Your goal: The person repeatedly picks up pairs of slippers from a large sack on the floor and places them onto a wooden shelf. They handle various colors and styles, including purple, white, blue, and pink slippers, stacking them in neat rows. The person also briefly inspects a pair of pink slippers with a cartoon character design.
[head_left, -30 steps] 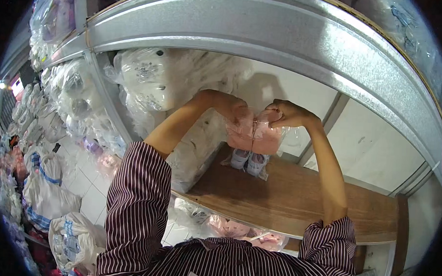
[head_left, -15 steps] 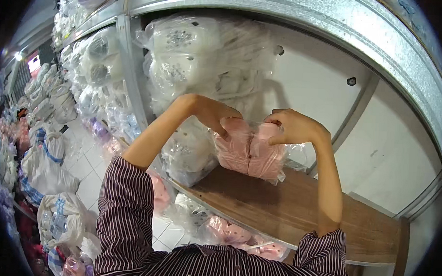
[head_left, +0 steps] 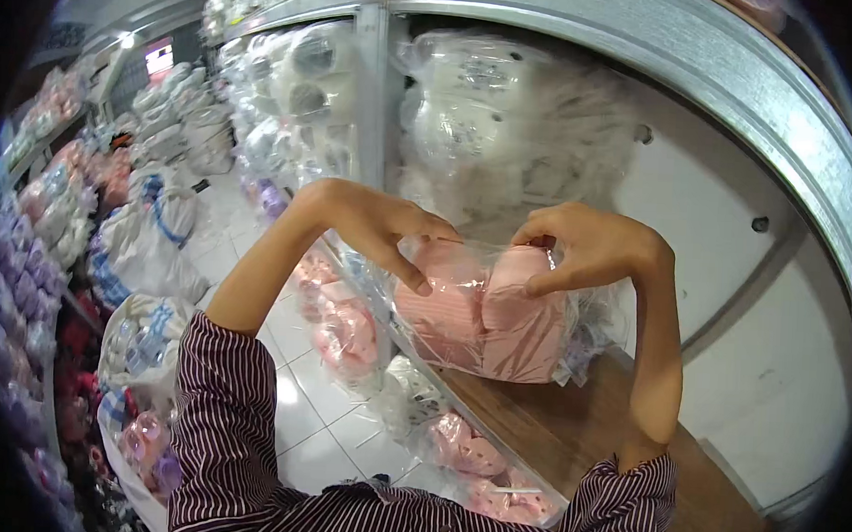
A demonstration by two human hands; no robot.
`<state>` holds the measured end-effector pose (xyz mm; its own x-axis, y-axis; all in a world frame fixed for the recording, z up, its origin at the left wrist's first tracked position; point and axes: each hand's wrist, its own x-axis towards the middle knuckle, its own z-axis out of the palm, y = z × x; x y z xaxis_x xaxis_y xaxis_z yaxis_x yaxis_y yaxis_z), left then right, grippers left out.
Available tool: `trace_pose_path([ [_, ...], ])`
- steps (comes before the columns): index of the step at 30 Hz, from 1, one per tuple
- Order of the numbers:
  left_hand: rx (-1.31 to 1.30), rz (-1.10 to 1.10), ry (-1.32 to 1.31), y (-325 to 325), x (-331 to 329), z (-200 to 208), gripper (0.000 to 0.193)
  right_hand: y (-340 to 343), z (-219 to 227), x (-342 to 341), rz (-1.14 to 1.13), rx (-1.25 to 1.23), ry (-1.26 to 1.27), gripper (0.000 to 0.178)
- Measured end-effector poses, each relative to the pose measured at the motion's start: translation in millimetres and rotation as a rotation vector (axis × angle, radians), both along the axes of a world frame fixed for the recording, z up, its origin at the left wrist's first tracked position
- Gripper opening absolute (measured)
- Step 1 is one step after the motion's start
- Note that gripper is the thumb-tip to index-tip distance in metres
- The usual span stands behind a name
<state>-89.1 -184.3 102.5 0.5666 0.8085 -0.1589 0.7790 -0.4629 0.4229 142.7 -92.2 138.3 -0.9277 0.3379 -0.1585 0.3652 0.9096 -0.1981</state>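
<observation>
A clear plastic bag packed with two folded pink soft bundles point(head_left: 443, 314), side by side with a dark seam between them, is held up over a brown wooden shelf point(head_left: 505, 407). My left hand point(head_left: 375, 228) grips its top left, the thumb pressed on the front and the fingers bent over the upper edge. From the other side my right hand point(head_left: 593, 250) pinches the top right, with its thumb on the front too. The fingertips behind the bag are partly hidden. Loose, crinkled plastic shows at its lower right corner.
Bagged white plush items point(head_left: 471, 106) stack at the back of the shelf. A metal post point(head_left: 368, 102) divides the bays. Bagged pink items point(head_left: 470, 449) lie below the shelf's front edge. Large white sacks point(head_left: 146, 254) stand left on the tiled floor point(head_left: 321, 395).
My view has swung left, so the shelving sits further right. Both hands have brought the pink bag closer to me and over the shelf's front edge.
</observation>
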Motion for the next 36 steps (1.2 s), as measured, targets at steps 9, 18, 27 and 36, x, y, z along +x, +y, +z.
trace_pose_path([
  [9,0.087,0.349,-0.018,-109.0,-79.0,-15.6,0.07,-44.1,-3.6,-121.3,0.325,0.071,0.002,0.052],
  [18,0.268,0.767,0.134,-227.8,-186.5,-75.3,0.067,-102.2,-79.9,-287.0,0.663,0.146,0.267,0.056],
  [27,0.565,1.217,0.143,-356.0,-312.0,-188.6,0.066,-214.2,-217.5,-470.0,0.703,0.166,0.679,0.06],
  [36,0.533,1.542,-0.019,-488.4,-379.6,-364.5,0.065,-341.7,-374.2,-597.7,0.883,-0.055,0.647,0.05],
])
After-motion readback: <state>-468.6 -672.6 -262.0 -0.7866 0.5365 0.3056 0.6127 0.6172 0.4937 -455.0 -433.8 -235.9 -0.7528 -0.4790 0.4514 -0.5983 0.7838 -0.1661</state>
